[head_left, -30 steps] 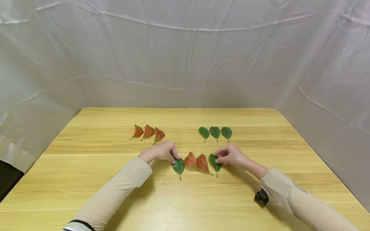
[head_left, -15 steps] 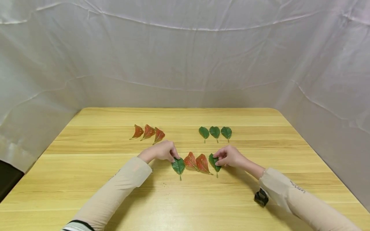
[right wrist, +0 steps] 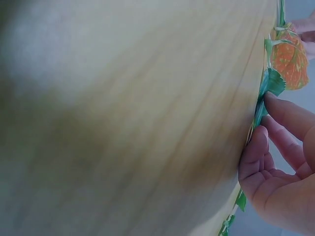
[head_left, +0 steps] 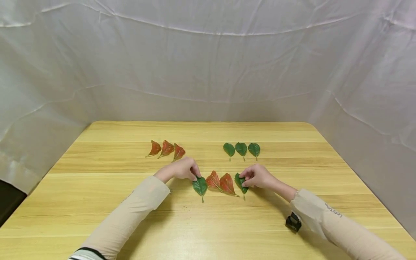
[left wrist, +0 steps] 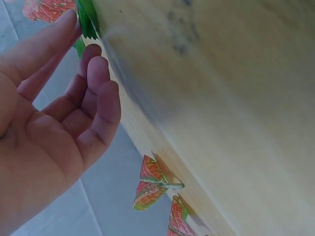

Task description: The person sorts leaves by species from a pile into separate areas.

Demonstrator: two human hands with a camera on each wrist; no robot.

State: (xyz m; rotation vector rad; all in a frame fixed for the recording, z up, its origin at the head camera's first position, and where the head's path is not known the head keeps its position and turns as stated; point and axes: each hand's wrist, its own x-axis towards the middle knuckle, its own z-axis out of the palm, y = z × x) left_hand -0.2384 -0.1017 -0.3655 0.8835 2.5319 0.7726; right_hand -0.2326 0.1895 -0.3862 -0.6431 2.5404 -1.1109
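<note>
In the middle of the table, two red leaves [head_left: 227,183] lie side by side with a green leaf at each end. My left hand [head_left: 182,168] pinches the upper edge of the left green leaf [head_left: 200,187] between thumb and index finger. In the left wrist view the other fingers of that hand [left wrist: 54,113] curl loosely. Thumb and index finger of my right hand [head_left: 260,177] pinch the right green leaf [head_left: 241,183] at its upper right edge. The right wrist view shows this green leaf [right wrist: 273,82] at the thumb tip, close to the table surface.
Three red leaves [head_left: 167,148] lie in a row farther back on the left of the wooden table [head_left: 208,231]. Three green leaves [head_left: 241,148] form another row at the back right. A pale cloth [head_left: 208,65] hangs around the table. A black device [head_left: 294,222] sits at the right wrist.
My left hand and its green leaf have shifted very slightly to the left and back. My right forearm has moved slightly left, and the right hand keeps its hold on its leaf.
</note>
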